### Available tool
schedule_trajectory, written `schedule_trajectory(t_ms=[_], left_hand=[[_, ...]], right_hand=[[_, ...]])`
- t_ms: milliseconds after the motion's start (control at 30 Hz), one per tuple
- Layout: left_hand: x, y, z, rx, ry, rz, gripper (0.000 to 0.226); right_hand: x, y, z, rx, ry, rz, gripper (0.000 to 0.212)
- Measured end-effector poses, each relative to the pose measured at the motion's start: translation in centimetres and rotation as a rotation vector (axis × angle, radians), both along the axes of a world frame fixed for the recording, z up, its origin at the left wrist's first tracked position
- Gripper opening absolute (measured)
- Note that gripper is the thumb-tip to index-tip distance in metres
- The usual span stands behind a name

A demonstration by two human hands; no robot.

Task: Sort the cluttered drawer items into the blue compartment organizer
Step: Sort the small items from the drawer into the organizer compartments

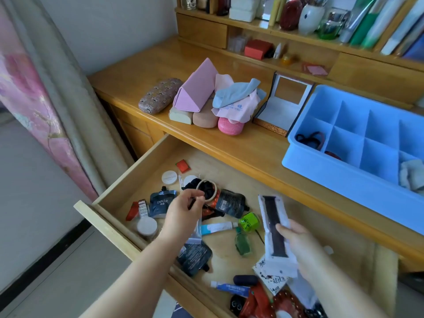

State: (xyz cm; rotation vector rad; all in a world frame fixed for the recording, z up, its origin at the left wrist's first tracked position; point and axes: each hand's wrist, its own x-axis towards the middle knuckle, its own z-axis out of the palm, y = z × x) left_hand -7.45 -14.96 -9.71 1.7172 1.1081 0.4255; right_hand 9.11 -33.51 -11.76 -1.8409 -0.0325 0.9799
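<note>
The open wooden drawer (128, 177) holds several small items: dark pouches, tubes, round lids, a green bottle. My left hand (183, 214) hovers over the drawer's middle and pinches a thin dark stick-like item beside a black scrunchie with a beige hair ring (207, 188). My right hand (300, 243) grips a long white packet with a dark strap (274, 228) above the drawer's right side. The blue compartment organizer (344, 177) sits on the desk at right; its near-left cell holds dark hair ties (308, 137), and a whitish cloth (411, 174) lies in a right cell.
On the desk behind the drawer lie glasses cases (158, 95), a pink triangular case (197, 88), cloths (236, 95) and an open box (284, 104). Shelves with books and jars stand at the back. A curtain (46, 111) hangs at left.
</note>
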Motion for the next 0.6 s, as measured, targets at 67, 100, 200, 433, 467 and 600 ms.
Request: schedule_trajectory(t_ms=[67, 100, 200, 433, 467, 600], left_hand=[[0.9, 1.0, -0.3, 0.255, 0.163, -0.206, 0.01], [1.6, 1.1, -0.8, 0.342, 0.26, -0.329, 0.012], [3.6, 0.5, -2.1, 0.63, 0.654, -0.614, 0.019], [4.0, 0.3, -1.8, 0.737, 0.597, -0.635, 0.018], [3.8, -0.2, -0.8, 0.546, 0.373, -0.468, 0.019], [3.4, -4.6, 3.2, -0.251, -0.154, -0.284, 0.032]], right_hand=[[1.1, -1.7, -0.2, -0.159, -0.133, 0.177, 0.014], [1.3, -2.3, -0.3, -0.239, -0.218, 0.258, 0.015], [1.0, -3.2, -0.1, -0.478, -0.719, 0.404, 0.027], [-1.6, -2.2, 2.4, -0.104, -0.8, 0.432, 0.013], [-1.8, -1.9, 2.9, -0.056, -0.731, 0.413, 0.015], [-3.6, -0.2, 5.5, 0.184, -0.153, 0.358, 0.018]])
